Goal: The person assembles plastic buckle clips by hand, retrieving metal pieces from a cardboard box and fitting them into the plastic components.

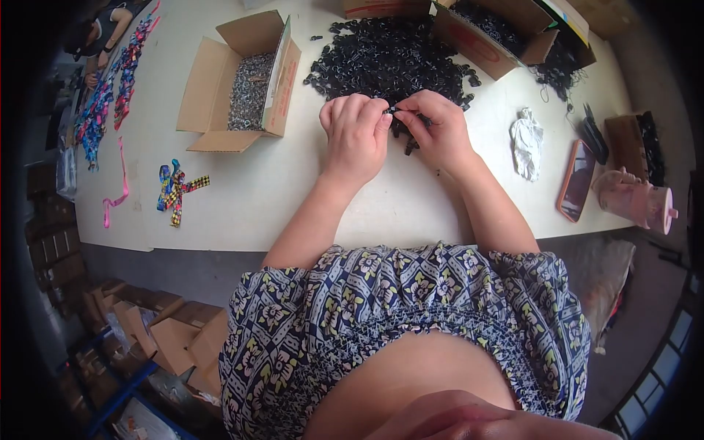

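Note:
My left hand [355, 138] and my right hand [441, 133] meet at the near edge of a heap of small black fittings [381, 59], some with shiny metal bits. Between the fingertips of both hands is a tiny black piece with a metal glint [391, 110]; its exact kind is too small to tell. The fingers of my left hand are curled, thumb pressed against them. Thumb and forefinger of my right hand pinch from the other side. Part of the heap is hidden behind my hands.
An open carton [198, 95] of small metal parts stands left of the heap. Another carton [480, 44] holds black parts. On the right lie a crumpled white wrapper [526, 144], a phone [576, 180] and a pink cup [634, 202]. Patterned straps [176, 189] lie left; another person [99, 37] works beyond.

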